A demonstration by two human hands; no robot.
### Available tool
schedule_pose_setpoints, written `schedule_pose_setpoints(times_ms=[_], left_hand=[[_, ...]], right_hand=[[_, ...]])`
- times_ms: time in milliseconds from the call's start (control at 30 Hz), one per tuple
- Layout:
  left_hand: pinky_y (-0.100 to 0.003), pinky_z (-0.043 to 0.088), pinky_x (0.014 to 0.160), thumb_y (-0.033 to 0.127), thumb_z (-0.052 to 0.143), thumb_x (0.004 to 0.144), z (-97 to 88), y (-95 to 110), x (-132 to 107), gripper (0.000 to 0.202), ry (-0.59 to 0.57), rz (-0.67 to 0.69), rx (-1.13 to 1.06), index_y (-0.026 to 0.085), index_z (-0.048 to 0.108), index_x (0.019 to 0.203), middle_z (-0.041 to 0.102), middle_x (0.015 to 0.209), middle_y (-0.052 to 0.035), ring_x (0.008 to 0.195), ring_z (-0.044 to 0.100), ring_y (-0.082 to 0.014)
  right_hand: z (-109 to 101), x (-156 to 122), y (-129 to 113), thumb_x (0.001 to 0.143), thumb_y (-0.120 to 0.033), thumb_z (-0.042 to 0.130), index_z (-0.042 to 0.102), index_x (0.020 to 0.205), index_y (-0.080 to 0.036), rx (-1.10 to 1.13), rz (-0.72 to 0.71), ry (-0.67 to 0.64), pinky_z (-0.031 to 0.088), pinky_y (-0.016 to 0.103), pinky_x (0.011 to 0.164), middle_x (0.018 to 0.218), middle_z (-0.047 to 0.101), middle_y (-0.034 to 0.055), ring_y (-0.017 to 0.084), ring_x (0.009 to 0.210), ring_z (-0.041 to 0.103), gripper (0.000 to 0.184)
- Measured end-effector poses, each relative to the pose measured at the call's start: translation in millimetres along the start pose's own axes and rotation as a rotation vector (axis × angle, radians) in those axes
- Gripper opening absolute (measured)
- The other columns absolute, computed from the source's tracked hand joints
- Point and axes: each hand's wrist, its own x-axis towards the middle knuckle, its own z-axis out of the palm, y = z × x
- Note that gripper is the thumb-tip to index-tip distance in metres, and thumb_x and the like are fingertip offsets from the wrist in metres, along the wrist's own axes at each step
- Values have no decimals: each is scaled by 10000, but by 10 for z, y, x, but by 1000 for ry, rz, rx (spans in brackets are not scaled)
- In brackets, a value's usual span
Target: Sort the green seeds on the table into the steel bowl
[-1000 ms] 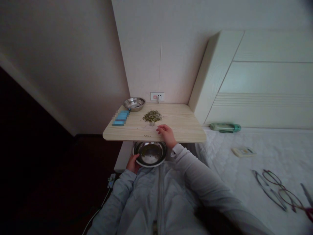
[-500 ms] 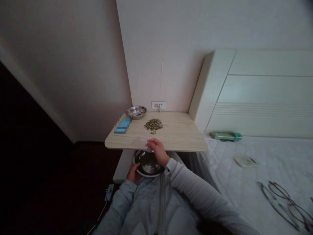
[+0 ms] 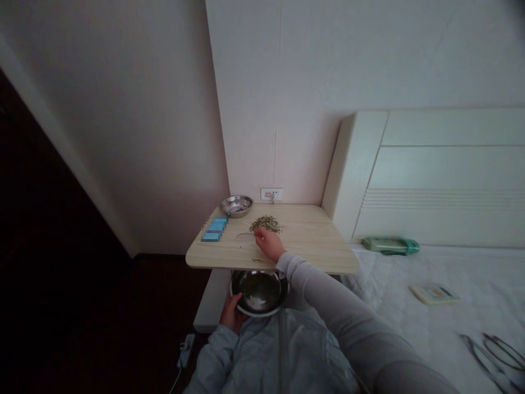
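Observation:
My left hand [image 3: 231, 317] grips the rim of a steel bowl [image 3: 259, 291] held just below the front edge of a small wooden table [image 3: 311, 249]. Green bits and something pale lie inside the bowl. My right hand [image 3: 267, 244] reaches over the table with curled fingers. It touches the near side of a pile of small green seeds [image 3: 266, 223] and seems to hold a thin clear sheet [image 3: 244, 236]. A few stray seeds [image 3: 257, 260] lie near the table's front edge.
A second steel bowl [image 3: 235, 205] and a blue box [image 3: 215, 229] sit at the table's back left. A wall socket [image 3: 271, 193] is behind. On the bed at right lie a green bottle [image 3: 390, 245], a remote [image 3: 435, 294] and eyeglasses [image 3: 492, 355].
My right hand moved from the table's front edge, over the bowl, forward to the seed pile. The view tilted upward; the left hand keeps holding the bowl under the edge.

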Motion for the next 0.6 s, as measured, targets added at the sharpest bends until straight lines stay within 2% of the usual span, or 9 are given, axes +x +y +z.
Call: schedule_pose_setpoints(times_ms=[100, 233, 467, 600], left_hand=[[-317, 465, 617, 132, 526, 636, 12, 12, 1, 291, 26, -13, 4, 198, 512, 920, 633, 803, -39, 777, 588, -204], [-298, 460, 623, 150, 512, 653, 39, 26, -15, 288, 61, -26, 8, 187, 505, 938, 626, 770, -31, 785, 583, -195], [-320, 447, 666, 150, 483, 681, 65, 47, -31, 302, 68, -60, 13, 172, 491, 982, 613, 795, -48, 801, 575, -194], [-330, 441, 682, 136, 473, 688, 83, 74, -55, 314, 74, -78, 9, 173, 484, 1000, 615, 825, -56, 808, 574, -191]], right_hand=[[63, 35, -90, 743, -223, 381, 528, 865, -213, -188, -46, -96, 351, 267, 619, 788, 607, 57, 172, 705, 540, 192], [112, 16, -164, 763, -226, 346, 512, 897, -200, -315, -93, -184, 338, 252, 615, 820, 608, 57, 163, 719, 543, 215], [26, -51, -150, 739, -164, 359, 514, 899, -172, -368, -212, -304, 321, 267, 691, 836, 605, 68, 160, 763, 536, 223], [6, -66, -106, 721, -133, 374, 518, 935, -185, -366, -298, -331, 304, 277, 749, 918, 587, 50, 156, 816, 523, 263]])
